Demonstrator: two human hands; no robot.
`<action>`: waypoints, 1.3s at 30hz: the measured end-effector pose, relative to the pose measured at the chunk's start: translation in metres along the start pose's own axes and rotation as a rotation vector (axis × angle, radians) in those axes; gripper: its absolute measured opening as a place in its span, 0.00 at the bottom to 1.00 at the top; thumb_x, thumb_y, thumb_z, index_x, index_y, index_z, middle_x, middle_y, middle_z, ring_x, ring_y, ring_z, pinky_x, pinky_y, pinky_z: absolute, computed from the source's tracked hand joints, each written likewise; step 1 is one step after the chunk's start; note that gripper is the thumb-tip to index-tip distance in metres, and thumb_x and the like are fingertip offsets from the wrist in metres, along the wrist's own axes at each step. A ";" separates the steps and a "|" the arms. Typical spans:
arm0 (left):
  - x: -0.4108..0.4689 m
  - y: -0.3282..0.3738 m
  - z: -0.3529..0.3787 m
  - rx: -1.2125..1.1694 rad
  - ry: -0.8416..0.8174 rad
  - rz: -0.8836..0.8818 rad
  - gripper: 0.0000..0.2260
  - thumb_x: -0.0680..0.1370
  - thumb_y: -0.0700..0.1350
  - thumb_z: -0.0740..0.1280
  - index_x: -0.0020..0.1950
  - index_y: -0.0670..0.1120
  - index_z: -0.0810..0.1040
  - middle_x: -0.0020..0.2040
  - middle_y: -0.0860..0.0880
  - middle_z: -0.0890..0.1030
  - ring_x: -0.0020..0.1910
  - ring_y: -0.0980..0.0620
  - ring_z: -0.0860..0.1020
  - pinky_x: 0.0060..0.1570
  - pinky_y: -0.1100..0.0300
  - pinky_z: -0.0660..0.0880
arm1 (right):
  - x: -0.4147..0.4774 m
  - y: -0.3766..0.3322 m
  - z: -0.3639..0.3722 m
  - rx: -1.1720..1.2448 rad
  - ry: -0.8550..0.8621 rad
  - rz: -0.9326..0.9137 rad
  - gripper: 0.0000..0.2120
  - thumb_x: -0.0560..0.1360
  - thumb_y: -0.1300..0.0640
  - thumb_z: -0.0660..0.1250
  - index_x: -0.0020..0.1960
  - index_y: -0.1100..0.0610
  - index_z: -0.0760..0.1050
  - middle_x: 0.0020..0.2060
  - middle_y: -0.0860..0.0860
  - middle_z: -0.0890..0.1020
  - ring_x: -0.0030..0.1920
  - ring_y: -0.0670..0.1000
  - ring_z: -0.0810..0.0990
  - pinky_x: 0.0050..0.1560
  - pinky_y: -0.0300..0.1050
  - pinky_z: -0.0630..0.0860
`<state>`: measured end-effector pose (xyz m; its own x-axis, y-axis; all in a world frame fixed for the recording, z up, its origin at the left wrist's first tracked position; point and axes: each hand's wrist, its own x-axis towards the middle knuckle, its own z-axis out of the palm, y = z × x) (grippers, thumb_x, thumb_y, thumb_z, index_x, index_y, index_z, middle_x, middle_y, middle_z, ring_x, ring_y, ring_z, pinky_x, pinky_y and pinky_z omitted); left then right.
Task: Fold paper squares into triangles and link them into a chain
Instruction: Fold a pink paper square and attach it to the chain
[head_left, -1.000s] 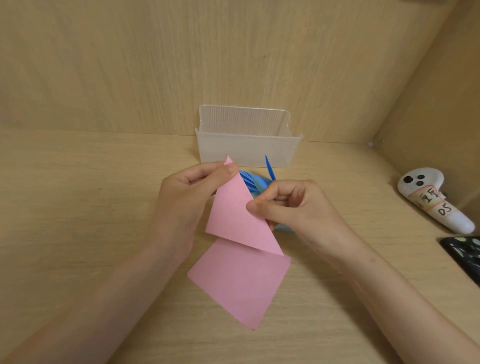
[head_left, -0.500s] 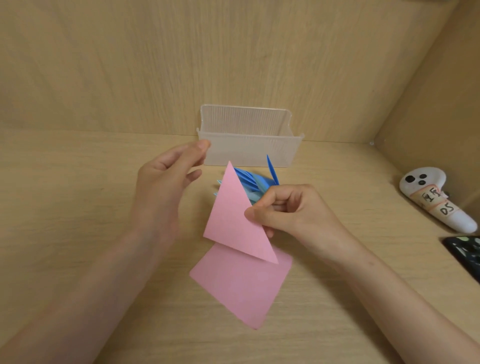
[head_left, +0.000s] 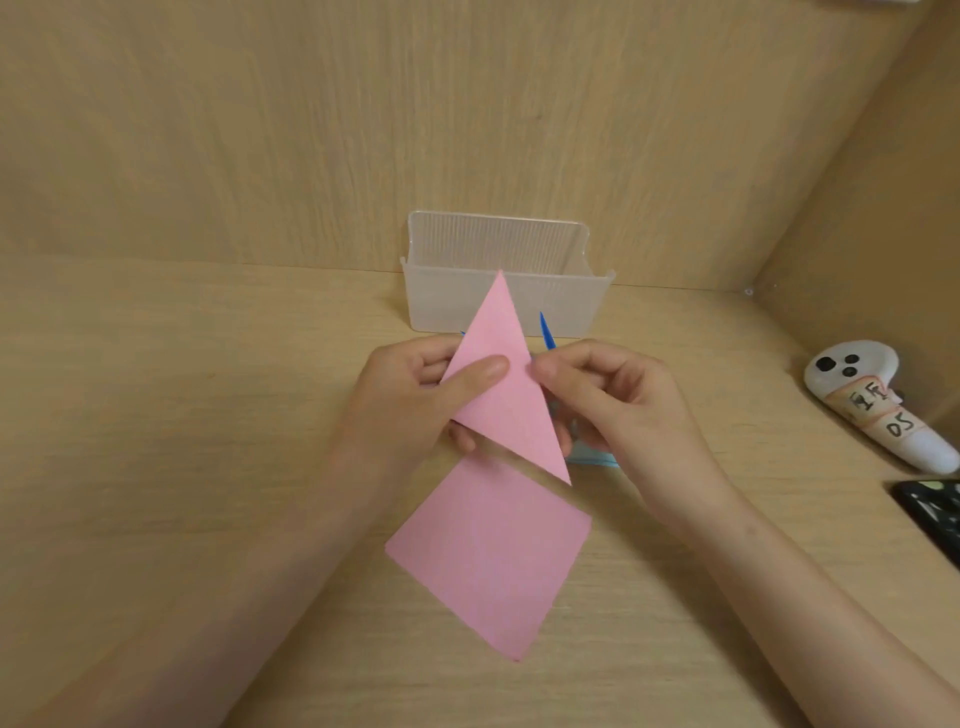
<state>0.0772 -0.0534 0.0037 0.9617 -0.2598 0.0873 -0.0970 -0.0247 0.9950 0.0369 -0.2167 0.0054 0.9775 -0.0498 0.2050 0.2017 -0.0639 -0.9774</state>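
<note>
Left hand (head_left: 410, 410) regrips triangle (head_left: 498, 395), thumb on front; right hand (head_left: 623, 405) pinches opposite edge. Square (head_left: 488, 551) lies below hands. Next fold now possible.

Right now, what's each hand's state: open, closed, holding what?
Left hand: grips the pink paper triangle, thumb on front.
Right hand: pinches the same triangle's right edge.

Blue paper pieces (head_left: 546, 332) lay mostly hidden behind the pink triangle (head_left: 501, 395) and the right hand (head_left: 618, 400); only a tip and a pale edge showed, count unclear. Fingertips of the left hand (head_left: 410, 410) sat behind the triangle, unseen. A dark object (head_left: 932, 512) on the counter (head_left: 208, 415) was cut off by the right edge, unidentifiable.
</note>
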 end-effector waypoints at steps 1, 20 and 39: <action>0.001 0.002 -0.002 -0.019 0.009 0.004 0.03 0.75 0.40 0.69 0.45 0.46 0.82 0.34 0.50 0.84 0.24 0.53 0.73 0.23 0.66 0.71 | 0.001 0.002 -0.001 -0.050 0.010 -0.065 0.04 0.77 0.64 0.65 0.48 0.63 0.78 0.30 0.50 0.80 0.24 0.51 0.72 0.28 0.36 0.69; -0.003 0.007 0.000 -0.160 -0.180 -0.059 0.06 0.76 0.41 0.65 0.51 0.45 0.80 0.40 0.47 0.86 0.37 0.56 0.84 0.31 0.68 0.76 | 0.007 0.004 -0.015 -0.059 -0.092 -0.212 0.04 0.67 0.65 0.72 0.42 0.62 0.82 0.41 0.55 0.84 0.40 0.46 0.80 0.40 0.37 0.74; 0.000 0.008 0.003 -0.147 0.048 0.143 0.11 0.78 0.36 0.64 0.45 0.50 0.82 0.38 0.55 0.85 0.40 0.58 0.83 0.37 0.67 0.77 | 0.005 -0.001 -0.007 0.017 -0.017 0.015 0.01 0.69 0.69 0.70 0.40 0.66 0.79 0.29 0.52 0.82 0.29 0.46 0.78 0.35 0.35 0.76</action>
<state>0.0756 -0.0565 0.0116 0.9523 -0.2039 0.2271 -0.1985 0.1515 0.9683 0.0409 -0.2234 0.0077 0.9813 -0.0341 0.1896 0.1879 -0.0464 -0.9811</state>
